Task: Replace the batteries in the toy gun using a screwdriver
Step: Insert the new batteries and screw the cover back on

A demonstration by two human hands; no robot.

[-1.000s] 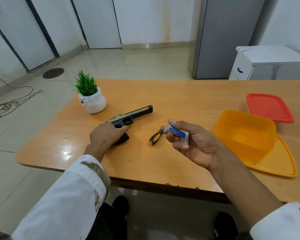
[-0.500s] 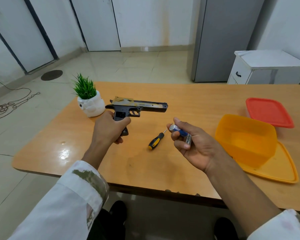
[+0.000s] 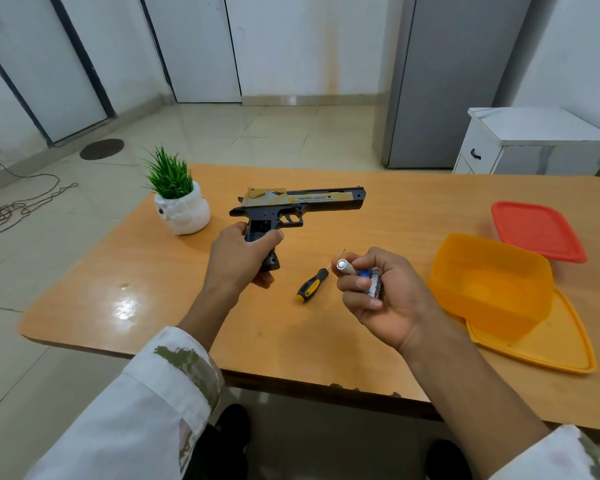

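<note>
Spanning a tiled room, the table (image 3: 378,188) bears a plant (image 3: 177,199); left hand (image 3: 238,256) grips the gun (image 3: 291,206), right hand (image 3: 385,296) batteries (image 3: 364,277).

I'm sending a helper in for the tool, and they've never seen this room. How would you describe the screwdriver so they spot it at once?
Go to the orange wooden table. Near the middle of it, the screwdriver lies flat on the bare wood, between the toy gun in the left hand and the batteries in the right hand. It is the only thing with a black-and-yellow handle and a thin metal shaft.
</note>
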